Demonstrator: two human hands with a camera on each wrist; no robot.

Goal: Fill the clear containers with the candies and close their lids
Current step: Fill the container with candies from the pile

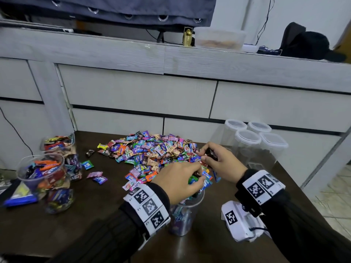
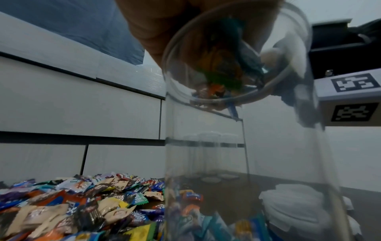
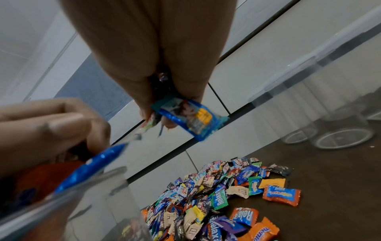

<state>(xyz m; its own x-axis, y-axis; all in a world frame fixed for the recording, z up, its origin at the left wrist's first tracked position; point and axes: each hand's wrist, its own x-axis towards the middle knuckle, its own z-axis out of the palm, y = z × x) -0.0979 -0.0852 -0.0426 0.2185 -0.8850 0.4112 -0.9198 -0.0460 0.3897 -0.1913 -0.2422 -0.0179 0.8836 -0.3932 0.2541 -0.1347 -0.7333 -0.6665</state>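
Open surface [image 1: 106, 202] front-left; candy pile [image 1: 152, 152] behind, lidded jars [image 1: 254, 141] right. Left hand [image 1: 180, 179] clutching candies over open jar [image 1: 183, 215] — right hand [image 1: 218, 160] pinching wrappers.

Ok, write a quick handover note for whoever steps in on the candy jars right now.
Left hand: holds a fistful of candies over the open jar near the table's front edge; that jar is partly filled.
Right hand: grips a few candies, just beside the pile.
Done: two jars on the left look packed with candies, but have no lids on.
Left: four empty jars with lids on, back right; most candies are in the pile. A white lid lies by the right wrist. Finish filling, then close every lid.
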